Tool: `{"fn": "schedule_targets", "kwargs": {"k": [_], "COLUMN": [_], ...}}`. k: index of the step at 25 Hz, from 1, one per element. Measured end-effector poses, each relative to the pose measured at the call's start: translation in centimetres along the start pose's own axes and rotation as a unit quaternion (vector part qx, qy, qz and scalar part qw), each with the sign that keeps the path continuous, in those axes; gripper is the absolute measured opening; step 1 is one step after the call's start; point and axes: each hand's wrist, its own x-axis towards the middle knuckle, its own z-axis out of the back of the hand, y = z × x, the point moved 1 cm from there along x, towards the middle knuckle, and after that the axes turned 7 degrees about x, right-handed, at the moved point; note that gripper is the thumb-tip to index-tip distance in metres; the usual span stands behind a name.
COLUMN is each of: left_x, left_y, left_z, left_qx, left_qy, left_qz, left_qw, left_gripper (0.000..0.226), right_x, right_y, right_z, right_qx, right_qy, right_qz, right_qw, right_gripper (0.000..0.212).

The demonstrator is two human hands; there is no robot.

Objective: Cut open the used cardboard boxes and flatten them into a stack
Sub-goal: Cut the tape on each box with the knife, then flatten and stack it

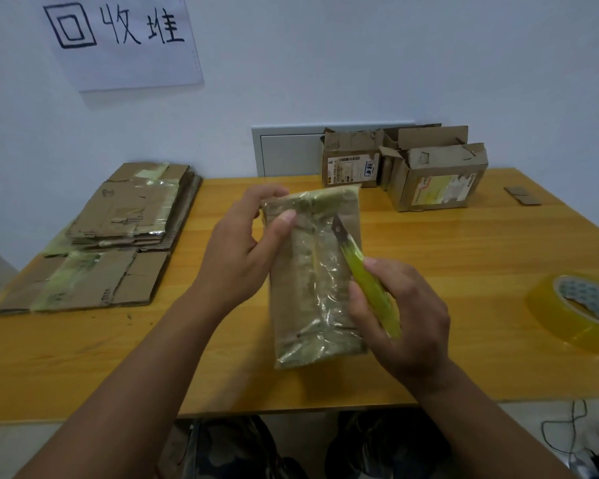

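A taped box (pixel 313 278) stands at the middle of the tabletop (pixel 464 257), directly between the two hands, its long axis running away from the person. The left hand (pixel 242 243) grips the box's far left corner, thumb pressed on the taped top face. The right hand (pixel 400 312) is wrapped round a yellow-green knife (pixel 367 274), blade pointing up and away — its tip meets the tape near the far end of the box, just right of the centre seam. The cut would likely run along that seam toward the person, so the right hand leads.

To the left lies a stack (pixel 125 229) of flattened cardboard. At the far right stand open boxes (pixel 408 167); what they hold cannot be seen. A tape roll (pixel 581 312) lies at the right edge.
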Motion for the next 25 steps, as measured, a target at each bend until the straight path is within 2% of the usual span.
{"fn": "schedule_targets", "kwargs": {"k": [3,8,11,15,18,22,25], "left_x": [0.9,0.3,-1.0,-3.6,-3.5,-3.5,-3.5], "left_y": [-0.3,0.4,1.2,1.1,0.8,1.3,1.4], "left_z": [-1.0,-3.7,-4.5,-5.2,-5.2,-5.3,-5.2], "left_qx": [-0.024,-0.011,-0.04,-0.161,-0.151,-0.124,-0.108], "left_qy": [0.023,0.086,0.088,0.092,0.07,0.062,0.065], "left_qz": [0.057,0.101,0.134,0.127,0.107,0.1,0.1], "left_qw": [0.998,0.991,0.986,0.974,0.98,0.985,0.987], "left_gripper": [0.021,0.024,0.04,0.065,0.059,0.042,0.041], "right_x": [1.7,2.7,2.6,1.4,1.3,1.7,1.8], "right_y": [-0.6,-1.5,-1.6,-0.9,-0.8,-1.0,-1.1], "right_z": [-0.6,-1.3,-1.1,-0.6,-0.5,-0.9,-1.0], "right_qx": [-0.029,-0.075,-0.074,-0.08,-0.096,-0.113,-0.111], "right_qy": [0.027,0.106,0.102,0.103,0.11,0.141,0.158], "right_qz": [-0.032,-0.105,-0.131,-0.116,-0.088,-0.097,-0.083], "right_qw": [0.999,0.986,0.983,0.985,0.985,0.979,0.978], "right_gripper": [0.03,0.028,0.026,0.028,0.028,0.029,0.031]}}
